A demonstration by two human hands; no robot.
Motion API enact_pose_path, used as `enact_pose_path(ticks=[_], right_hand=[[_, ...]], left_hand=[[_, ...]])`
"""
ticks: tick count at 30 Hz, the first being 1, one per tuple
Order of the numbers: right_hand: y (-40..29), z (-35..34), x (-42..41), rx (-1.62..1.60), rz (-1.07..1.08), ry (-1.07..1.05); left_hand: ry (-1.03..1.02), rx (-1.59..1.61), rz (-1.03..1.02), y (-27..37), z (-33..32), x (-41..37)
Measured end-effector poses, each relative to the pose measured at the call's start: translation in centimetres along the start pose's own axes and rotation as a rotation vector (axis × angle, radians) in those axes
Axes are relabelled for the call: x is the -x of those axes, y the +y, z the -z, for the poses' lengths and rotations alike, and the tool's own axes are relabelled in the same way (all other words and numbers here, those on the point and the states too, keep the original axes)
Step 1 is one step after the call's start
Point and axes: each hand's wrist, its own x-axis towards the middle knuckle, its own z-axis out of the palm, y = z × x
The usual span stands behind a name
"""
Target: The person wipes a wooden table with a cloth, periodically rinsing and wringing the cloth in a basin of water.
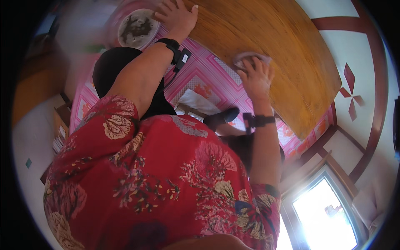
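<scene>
My left hand (178,18) rests on the edge of a wooden tabletop (268,28), fingers spread and holding nothing. Its fingertips reach close to the rim of a pink basin (113,23), which holds murky, foamy water (137,28). At the near edge of the wood, my right hand (257,78) presses on a damp-looking, pale pinkish cloth (242,57). The fingers lie over the cloth and hide part of it. A black band with a small device (179,57) circles my left wrist, and another black band (261,120) is on my right wrist.
Pink patterned floor covering (203,75) spreads under my bent legs. A whitish cloth-like item (195,101) lies between them, beside a dark-socked foot (223,117). The tabletop has a corner (301,137) on the right, near a white wall with red trim (340,25). A bright window (325,215) is at lower right.
</scene>
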Motion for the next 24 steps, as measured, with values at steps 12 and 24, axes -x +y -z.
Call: enact_pose_path(ticks=[12,24], right_hand=[[-2.4,-3.1,-3.8,0.197,0.027,-0.019],[-2.9,-9.9,-5.2,0.167,0.000,0.098]], left_hand=[[-0.019,0.073,-0.038,0.0,-0.8,2.6],[0.050,0.128,-0.030,0.1,-1.0,3.2]])
